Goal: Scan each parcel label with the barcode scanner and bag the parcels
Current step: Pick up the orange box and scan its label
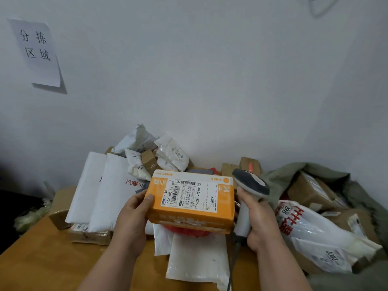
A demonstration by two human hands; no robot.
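Left hand: the left hand (134,215) grips the left end of an orange rectangular cardboard parcel (192,203), thumb pressed on the top face near the label edge, fingers curled underneath and out of sight.
Orange parcel: held above the table, between the two hands, its top face turned up toward the camera and slightly tilted.
Label: a white printed shipping label (190,194) with barcodes covers most of the parcel's top face; the text runs sideways to the viewer.
Right hand: the right hand (259,219) is wrapped round the handle of a grey and white handheld barcode scanner (248,193), just beside the parcel's right end.
Scanner: upright, its dark grey head above the hand and level with the parcel's far right corner; a dark cable (234,261) hangs from the handle base.
Table: a wooden table (42,259) set against a white wall carries a heap of parcels.
Heap: large white plastic mailers (105,192) lie at the left, small white pouches and brown boxes at the back, a flat white mailer (197,257) under the held parcel.
Sack: a grey-green woven sack (315,171) at the right holds brown cardboard boxes and white mailers with red print (302,223).
Wall: a white paper sign (35,53) with black characters hangs at the upper left.
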